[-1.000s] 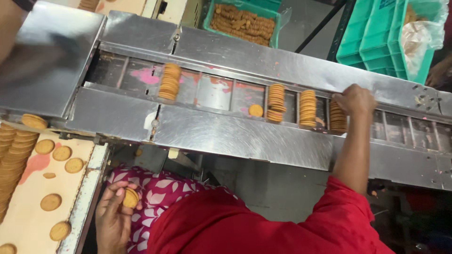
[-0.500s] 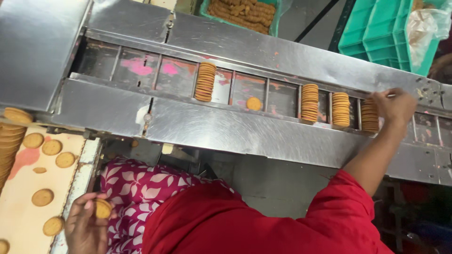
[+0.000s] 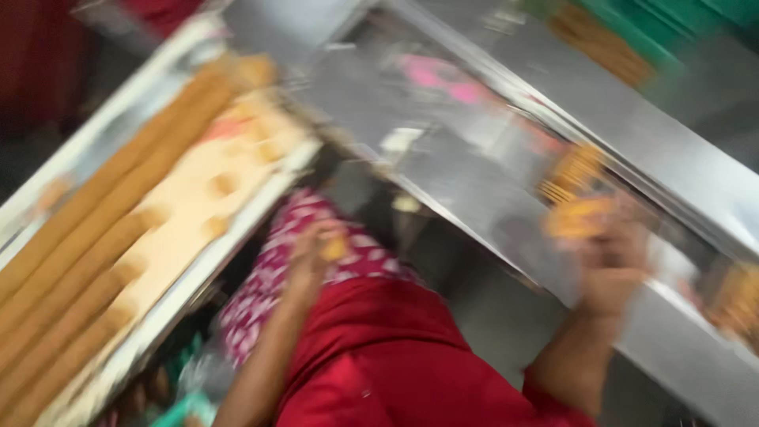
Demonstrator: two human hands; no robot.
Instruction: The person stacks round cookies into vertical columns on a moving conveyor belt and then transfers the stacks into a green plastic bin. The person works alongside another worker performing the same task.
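- Motion blur covers whole head view; fine detail unreadable.
- Left hand [image 3: 312, 257]: over the lap, above pink-and-white patterned cloth [image 3: 277, 269]. Fingers curled around one small round biscuit [image 3: 334, 248]; grip closed on it.
- Right hand [image 3: 613, 265]: raised at the steel conveyor channel [image 3: 474, 182], arm in red sleeve [image 3: 553, 395]. Hand is at a blurred orange-brown biscuit stack [image 3: 577, 217]; fingers too smeared, so grip state can't be told, nor whether stack is touched or held.
- Second biscuit stack [image 3: 571, 172] stands in the channel just beyond the right hand; a third [image 3: 739, 304] sits further along, near frame edge.
- Feed tray [image 3: 111, 237], left of the person: long brown biscuit rows along its far side, loose single biscuits on the pale surface nearer the lap.
- Green crates [image 3: 680, 32] lie beyond the channel, top right, well apart from both hands.
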